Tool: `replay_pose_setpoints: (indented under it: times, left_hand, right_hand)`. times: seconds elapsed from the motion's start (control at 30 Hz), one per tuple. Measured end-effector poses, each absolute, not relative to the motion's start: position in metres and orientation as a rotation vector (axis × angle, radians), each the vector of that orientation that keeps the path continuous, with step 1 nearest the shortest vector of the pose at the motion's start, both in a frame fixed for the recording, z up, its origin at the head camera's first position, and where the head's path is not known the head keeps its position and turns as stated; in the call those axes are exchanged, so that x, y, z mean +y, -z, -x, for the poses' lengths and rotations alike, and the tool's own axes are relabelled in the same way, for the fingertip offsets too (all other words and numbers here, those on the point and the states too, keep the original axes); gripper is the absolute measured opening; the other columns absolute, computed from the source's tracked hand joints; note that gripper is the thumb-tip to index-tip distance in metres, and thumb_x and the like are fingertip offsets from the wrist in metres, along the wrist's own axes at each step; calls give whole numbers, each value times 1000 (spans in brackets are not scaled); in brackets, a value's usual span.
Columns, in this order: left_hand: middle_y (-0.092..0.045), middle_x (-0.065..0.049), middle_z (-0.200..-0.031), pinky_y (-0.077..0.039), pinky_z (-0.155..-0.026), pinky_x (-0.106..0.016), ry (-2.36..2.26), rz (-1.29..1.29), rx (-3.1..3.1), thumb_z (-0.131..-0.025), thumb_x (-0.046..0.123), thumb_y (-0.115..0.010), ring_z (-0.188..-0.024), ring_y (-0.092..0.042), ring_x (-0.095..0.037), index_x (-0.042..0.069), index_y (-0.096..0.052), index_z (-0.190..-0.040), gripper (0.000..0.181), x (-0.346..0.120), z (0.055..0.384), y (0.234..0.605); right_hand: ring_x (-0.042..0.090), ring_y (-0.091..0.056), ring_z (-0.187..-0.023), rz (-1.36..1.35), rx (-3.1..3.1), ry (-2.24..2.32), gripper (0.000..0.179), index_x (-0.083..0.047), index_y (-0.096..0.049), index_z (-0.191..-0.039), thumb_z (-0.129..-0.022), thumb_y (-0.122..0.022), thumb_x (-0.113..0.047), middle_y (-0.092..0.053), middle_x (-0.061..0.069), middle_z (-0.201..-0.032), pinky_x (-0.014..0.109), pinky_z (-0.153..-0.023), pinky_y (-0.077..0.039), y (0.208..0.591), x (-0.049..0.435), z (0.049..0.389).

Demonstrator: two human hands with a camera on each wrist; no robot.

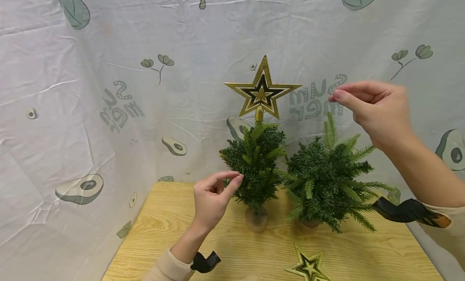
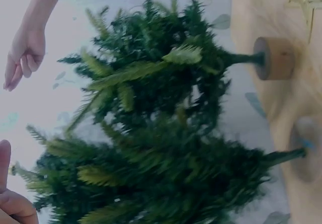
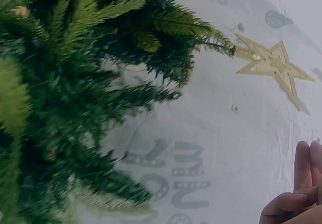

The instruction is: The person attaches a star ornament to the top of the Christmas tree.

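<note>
Two small artificial Christmas trees stand side by side on round wooden bases. A gold star topper [image 1: 261, 95] sits upright on the tip of the left tree [image 1: 256, 164]. My left hand [image 1: 212, 198] is beside that tree's left side, thumb and index fingertips close together and overlapping the branches, with nothing visible in them. My right hand [image 1: 385, 111] is raised above the right tree [image 1: 327, 184], to the right of the star, fingers loosely bent and empty. In the right wrist view the star [image 3: 276, 63] is apart from the right fingers [image 3: 302, 163].
A second gold star [image 1: 308, 267] lies flat near the front of the wooden table [image 1: 163, 216]. A white curtain [image 1: 189, 91] printed with avocados and leaves hangs behind and to the left. Black straps circle both wrists.
</note>
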State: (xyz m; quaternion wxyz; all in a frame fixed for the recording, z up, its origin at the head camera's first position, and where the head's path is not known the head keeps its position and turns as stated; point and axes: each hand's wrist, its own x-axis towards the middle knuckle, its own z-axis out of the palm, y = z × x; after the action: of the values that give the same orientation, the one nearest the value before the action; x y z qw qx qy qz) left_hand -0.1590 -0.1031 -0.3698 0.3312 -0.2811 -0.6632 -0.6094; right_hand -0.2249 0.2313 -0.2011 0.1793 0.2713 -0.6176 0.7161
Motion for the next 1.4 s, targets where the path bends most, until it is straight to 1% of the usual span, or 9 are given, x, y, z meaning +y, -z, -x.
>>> replay_pose_setpoints:
  times: [0.13,0.23,0.43,0.63,0.77,1.0,1.07,1.23,1.4]
  left_hand:
    - [-74,-3,-77,-23,-38,-23,1687,770,-1804,-92,-4,-77,-41,-25,-6,7,-80,-106,19,-95,154,387]
    - [-77,-4,-86,-23,-38,-23,1725,771,-1843,-93,-2,-76,-41,-25,-7,8,-80,-107,18,-91,151,397]
    - [-75,-6,-80,-24,-38,-24,1812,779,-1904,-97,4,-74,-41,-24,-7,6,-80,-108,12,-78,146,418]
    - [-77,-10,-93,-24,-39,-25,1934,717,-1987,-98,12,-75,-41,-24,-6,7,-80,-109,12,-63,141,439]
    - [-78,-7,-95,-26,-40,-22,1957,700,-2013,-97,14,-76,-42,-25,-4,8,-80,-107,12,-50,137,456]
    - [-79,-6,-94,-24,-37,-18,1800,778,-1952,-96,5,-76,-41,-25,-4,6,-81,-106,11,-34,130,478]
    - [-79,-7,-96,-23,-37,-18,1835,756,-1978,-96,7,-76,-42,-25,-3,6,-81,-106,11,-30,129,481]
    - [-79,-6,-103,-21,-39,-19,1950,671,-2085,-98,17,-76,-43,-22,2,11,-81,-109,14,-18,123,493]
    - [-78,-1,-104,-22,-37,-17,1911,603,-2144,-97,21,-77,-43,-20,7,12,-81,-111,18,-1,117,512]
  right_hand:
    - [16,-14,-42,-699,-1872,-1950,15,13,-74,-106,-93,-74,6,-79,8,-91,31,-39,-7,211,248,219]
    - [18,-19,-45,-624,-1996,-1823,15,8,-76,-108,-95,-74,2,-80,2,-93,34,-40,-9,218,258,217]
    - [13,-38,-53,-466,-2227,-1495,19,1,-77,-114,-99,-73,-10,-79,-11,-96,38,-40,-18,235,280,214]
    - [3,-60,-87,-353,-2357,-1344,28,-2,-77,-117,-99,-76,-23,-78,-16,-96,28,-55,-30,255,297,213]
    - [-7,-62,-90,-260,-2456,-1211,30,-7,-79,-116,-98,-77,-31,-76,-21,-92,12,-67,-39,266,307,211]
    - [-8,-63,-83,-237,-2517,-1120,35,-4,-78,-116,-97,-77,-33,-69,-32,-91,13,-64,-42,283,320,208]
    - [-1,-59,-72,-224,-2534,-1105,35,-5,-77,-117,-98,-76,-34,-69,-30,-90,20,-57,-39,288,324,207]
    - [22,-37,-53,-217,-2608,-1021,37,-8,-77,-119,-99,-74,-39,-57,0,-66,36,-50,-30,301,330,206]
    - [24,-33,-51,-249,-2623,-974,33,-7,-79,-117,-98,-76,-33,-44,10,-60,36,-50,-28,311,334,204]
